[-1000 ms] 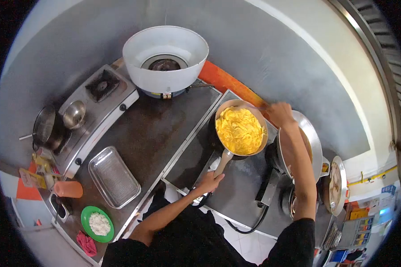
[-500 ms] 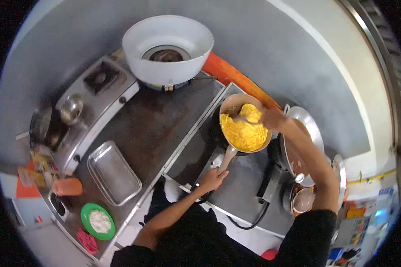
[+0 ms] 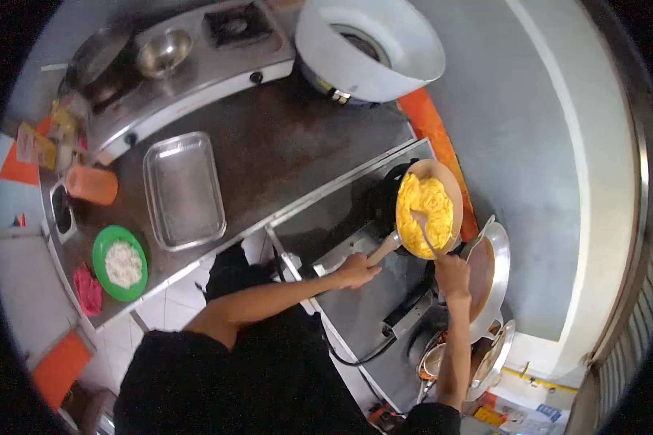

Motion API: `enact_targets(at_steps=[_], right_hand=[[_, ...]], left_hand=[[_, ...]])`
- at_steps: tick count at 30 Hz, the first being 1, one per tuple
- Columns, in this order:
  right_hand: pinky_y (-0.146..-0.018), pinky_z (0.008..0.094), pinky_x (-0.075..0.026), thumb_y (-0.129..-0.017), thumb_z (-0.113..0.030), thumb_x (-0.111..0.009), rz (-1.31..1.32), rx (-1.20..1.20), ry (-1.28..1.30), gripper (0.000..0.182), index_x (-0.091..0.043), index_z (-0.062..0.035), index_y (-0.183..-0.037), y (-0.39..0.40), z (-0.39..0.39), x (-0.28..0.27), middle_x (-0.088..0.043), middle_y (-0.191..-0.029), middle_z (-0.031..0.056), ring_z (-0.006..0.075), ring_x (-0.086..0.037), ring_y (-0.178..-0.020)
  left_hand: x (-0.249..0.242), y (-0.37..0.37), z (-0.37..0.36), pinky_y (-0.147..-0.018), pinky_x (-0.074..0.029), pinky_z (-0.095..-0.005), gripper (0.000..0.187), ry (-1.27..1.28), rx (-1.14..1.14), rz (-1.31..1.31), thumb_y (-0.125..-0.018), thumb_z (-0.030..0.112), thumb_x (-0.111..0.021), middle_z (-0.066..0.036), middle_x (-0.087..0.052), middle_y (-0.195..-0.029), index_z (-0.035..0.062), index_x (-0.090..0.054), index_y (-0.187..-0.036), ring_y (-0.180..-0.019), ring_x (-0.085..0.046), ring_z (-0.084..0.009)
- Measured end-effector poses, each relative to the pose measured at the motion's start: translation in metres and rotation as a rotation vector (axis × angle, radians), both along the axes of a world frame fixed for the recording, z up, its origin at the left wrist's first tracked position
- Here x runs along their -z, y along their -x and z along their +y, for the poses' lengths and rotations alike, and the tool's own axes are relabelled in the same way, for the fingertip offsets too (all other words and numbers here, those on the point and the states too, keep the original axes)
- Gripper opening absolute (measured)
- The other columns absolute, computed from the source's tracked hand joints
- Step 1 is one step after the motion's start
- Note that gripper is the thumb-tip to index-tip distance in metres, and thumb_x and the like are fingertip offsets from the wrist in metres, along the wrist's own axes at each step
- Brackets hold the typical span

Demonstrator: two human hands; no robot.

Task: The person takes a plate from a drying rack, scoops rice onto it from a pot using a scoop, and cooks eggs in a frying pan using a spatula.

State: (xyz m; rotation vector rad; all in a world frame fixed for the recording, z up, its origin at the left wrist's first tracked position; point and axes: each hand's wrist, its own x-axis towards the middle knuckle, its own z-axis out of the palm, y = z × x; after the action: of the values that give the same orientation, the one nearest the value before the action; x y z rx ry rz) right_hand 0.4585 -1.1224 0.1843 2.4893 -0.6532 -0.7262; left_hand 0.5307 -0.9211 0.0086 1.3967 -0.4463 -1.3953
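Observation:
My left hand (image 3: 357, 271) is closed around the handle of a frying pan (image 3: 450, 183) with a tan inside. The pan is tilted and sits to the right of a dark stove burner (image 3: 384, 194). Soft yellow scrambled egg (image 3: 435, 199) fills much of it. In my right hand (image 3: 452, 277) is a thin spoon-like utensil (image 3: 426, 233), its head in the egg; the exact shape of that head is partly hidden. Close by my right hand stands a large metal wok (image 3: 499, 272) holding brownish contents.
On the left counter are a metal tray (image 3: 186, 235), a green plate (image 3: 139, 279) of white rice (image 3: 123, 264), an orange cup (image 3: 92, 185) and a pink cloth (image 3: 88, 291). A large white bowl-shaped ring (image 3: 384, 80) stands behind, beside a two-burner stove (image 3: 203, 83). A metal lid (image 3: 502, 362) leans at right.
The camera view has turned. The pan has shifted off the burner and tipped, with the egg spread more along it. My right hand has moved from the pan's far side to its near side.

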Motion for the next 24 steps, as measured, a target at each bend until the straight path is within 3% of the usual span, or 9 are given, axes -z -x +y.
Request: enact_targets(at_steps=[1, 4, 7, 12, 15, 16, 17, 21, 24], right_hand=[[-0.072, 0.0454, -0.053, -0.085, -0.019, -0.061, 0.095, 0.070, 0.031, 0.021, -0.070, -0.0221, -0.104, 0.002, -0.008, 0.020, -0.066, -0.096, 0.0168, 0.0346, -0.066, -0.082], [-0.072, 0.0449, -0.053, -0.086, -0.021, -0.061, -0.302, 0.038, -0.079, 0.021, -0.070, -0.0223, -0.105, -0.014, 0.016, -0.040, -0.068, -0.096, 0.0115, 0.0324, -0.067, -0.082], [-0.072, 0.0459, -0.054, -0.087, -0.019, -0.060, -0.327, -0.306, -0.062, 0.022, -0.070, -0.0205, -0.106, 0.016, -0.002, -0.030, -0.069, -0.092, 0.0108, 0.0336, -0.066, -0.083], [-0.077, 0.0497, -0.052, -0.091, -0.028, -0.054, -0.157, 0.078, 0.049, 0.025, -0.065, -0.0240, -0.113, -0.020, 0.014, 0.038, -0.069, -0.100, 0.0131, 0.0376, -0.065, -0.087], [-0.073, 0.0457, -0.052, -0.092, -0.027, -0.053, -0.238, 0.181, 0.044, 0.026, -0.065, -0.0235, -0.115, -0.046, 0.027, -0.005, -0.070, -0.096, 0.0118, 0.0350, -0.067, -0.078], [-0.072, 0.0464, -0.052, -0.092, -0.029, -0.052, -0.341, 0.015, 0.059, 0.025, -0.066, -0.0220, -0.112, -0.031, 0.013, -0.011, -0.070, -0.096, 0.0119, 0.0346, -0.067, -0.079], [-0.070, 0.0470, -0.052, -0.093, -0.030, -0.051, -0.438, -0.159, 0.078, 0.025, -0.067, -0.0204, -0.109, -0.003, -0.007, -0.018, -0.070, -0.095, 0.0120, 0.0343, -0.067, -0.080], [-0.072, 0.0471, -0.053, -0.092, -0.030, -0.052, -0.404, -0.154, 0.045, 0.023, -0.070, -0.0165, -0.097, -0.004, 0.044, -0.042, -0.069, -0.093, 0.0125, 0.0361, -0.066, -0.087], [-0.069, 0.0481, -0.054, -0.092, -0.033, -0.050, -0.240, 0.170, 0.119, 0.029, -0.067, -0.0100, -0.087, -0.005, 0.013, 0.028, -0.068, -0.079, 0.0173, 0.0388, -0.067, -0.077]], left_hand=[[0.005, 0.008, 0.000, -0.039, -0.044, -0.0338, 0.033, -0.007, -0.026, 0.011, -0.089, 0.029, -0.060, -0.008, -0.058, -0.052, -0.0019, -0.058, -0.079, -0.038, -0.056, -0.0198], [0.003, 0.004, 0.006, -0.040, -0.045, -0.0353, 0.035, 0.066, -0.059, -0.001, -0.090, 0.033, -0.060, -0.008, -0.057, -0.050, -0.0001, -0.060, -0.078, -0.039, -0.057, -0.0209], [0.001, 0.002, 0.006, -0.042, -0.048, -0.0359, 0.039, 0.001, -0.053, -0.084, -0.090, 0.031, -0.059, -0.011, -0.058, -0.050, -0.0021, -0.059, -0.071, -0.041, -0.059, -0.0223], [0.024, 0.012, -0.005, -0.043, -0.049, -0.0356, 0.043, 0.019, -0.038, -0.050, -0.088, 0.038, -0.062, -0.010, -0.058, -0.051, -0.0029, -0.060, -0.075, -0.041, -0.059, -0.0212], [0.024, 0.012, -0.002, -0.044, -0.051, -0.0365, 0.044, 0.079, -0.043, -0.073, -0.087, 0.040, -0.062, -0.009, -0.059, -0.052, -0.0041, -0.059, -0.084, -0.041, -0.060, -0.0227], [0.025, 0.006, 0.000, -0.046, -0.051, -0.0380, 0.045, 0.087, 0.033, -0.141, -0.086, 0.041, -0.062, -0.010, -0.060, -0.054, -0.0038, -0.059, -0.086, -0.044, -0.061, -0.0240], [0.015, -0.006, 0.012, -0.048, -0.052, -0.0395, 0.047, 0.097, 0.104, -0.206, -0.086, 0.043, -0.062, -0.011, -0.062, -0.057, -0.0036, -0.059, -0.089, -0.047, -0.062, -0.0253], [-0.021, -0.054, 0.049, -0.062, -0.054, -0.0427, 0.053, 0.053, 0.502, -0.826, -0.083, 0.049, -0.063, -0.015, -0.067, -0.075, -0.0004, -0.058, -0.102, -0.067, -0.068, -0.0294], [-0.127, -0.095, 0.102, -0.080, -0.051, -0.0392, 0.050, 0.526, 0.578, -0.436, -0.083, 0.046, -0.066, -0.012, -0.065, -0.107, 0.0054, -0.059, -0.111, -0.095, -0.064, -0.0265]])
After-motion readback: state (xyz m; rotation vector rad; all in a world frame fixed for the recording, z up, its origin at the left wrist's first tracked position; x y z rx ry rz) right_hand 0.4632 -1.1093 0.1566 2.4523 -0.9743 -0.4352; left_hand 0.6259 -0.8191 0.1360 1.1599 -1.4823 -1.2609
